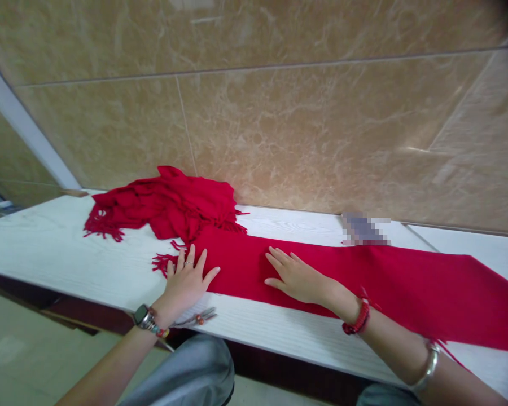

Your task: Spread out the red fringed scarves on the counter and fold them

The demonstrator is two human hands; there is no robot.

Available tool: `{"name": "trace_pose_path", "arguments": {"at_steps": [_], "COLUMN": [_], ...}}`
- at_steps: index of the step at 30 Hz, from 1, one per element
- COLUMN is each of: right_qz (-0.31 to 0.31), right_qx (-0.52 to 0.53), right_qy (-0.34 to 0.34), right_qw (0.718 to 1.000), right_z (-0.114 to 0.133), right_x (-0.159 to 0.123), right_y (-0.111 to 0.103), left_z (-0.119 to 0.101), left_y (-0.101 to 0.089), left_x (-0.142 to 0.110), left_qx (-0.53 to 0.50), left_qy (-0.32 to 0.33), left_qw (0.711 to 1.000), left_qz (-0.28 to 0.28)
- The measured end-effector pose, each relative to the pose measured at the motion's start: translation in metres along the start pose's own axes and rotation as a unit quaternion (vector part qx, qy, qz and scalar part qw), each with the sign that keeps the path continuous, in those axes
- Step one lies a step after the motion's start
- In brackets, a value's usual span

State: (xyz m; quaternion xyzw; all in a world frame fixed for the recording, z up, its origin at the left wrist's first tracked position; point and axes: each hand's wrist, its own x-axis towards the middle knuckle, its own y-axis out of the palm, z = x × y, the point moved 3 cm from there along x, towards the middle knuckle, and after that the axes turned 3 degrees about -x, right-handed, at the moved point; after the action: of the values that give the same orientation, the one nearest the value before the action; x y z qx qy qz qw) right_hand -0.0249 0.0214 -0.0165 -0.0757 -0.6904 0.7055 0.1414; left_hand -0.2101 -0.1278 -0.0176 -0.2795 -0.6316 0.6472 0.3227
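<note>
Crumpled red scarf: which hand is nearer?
Left. The left hand is just in front of the crumpled red scarf; the right hand is farther right, on the flat scarf.

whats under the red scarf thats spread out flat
White tabletop shows along both long edges of the spread red scarf, which seems to lie on it. Anything directly beneath, even below the right hand, is covered and unseen.
</note>
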Motion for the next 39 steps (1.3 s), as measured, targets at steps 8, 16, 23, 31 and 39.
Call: {"name": "trace_pose_path", "arguments": {"at_steps": [8, 16, 23, 31, 39], "right_qz": [-0.063, -0.069, -0.113, -0.180, -0.156], "right_qx": [0.021, 0.033, 0.078, 0.205, 0.273], "right_qy": [0.087, 0.134, 0.160, 0.195, 0.188], "right_qw": [0.994, 0.988, 0.977, 0.942, 0.930], "right_z": [-0.044, -0.027, -0.035, -0.065, -0.054], "right_x": [0.018, 0.035, 0.040, 0.043, 0.111], "right_y": [-0.019, -0.002, 0.005, 0.005, -0.021], "left_z": [-0.006, -0.007, -0.010, -0.013, 0.019], "left_y": [-0.001, -0.001, -0.004, -0.007, -0.046], "left_x": [-0.002, 0.001, 0.004, 0.004, 0.039], "left_qx": [0.026, -0.039, -0.025, -0.034, -0.096], "left_qy": [0.035, 0.009, -0.007, -0.013, 0.007], "left_qw": [0.997, 0.998, 0.998, 0.997, 0.993], "left_qz": [-0.067, 0.049, 0.050, 0.061, -0.063]}}
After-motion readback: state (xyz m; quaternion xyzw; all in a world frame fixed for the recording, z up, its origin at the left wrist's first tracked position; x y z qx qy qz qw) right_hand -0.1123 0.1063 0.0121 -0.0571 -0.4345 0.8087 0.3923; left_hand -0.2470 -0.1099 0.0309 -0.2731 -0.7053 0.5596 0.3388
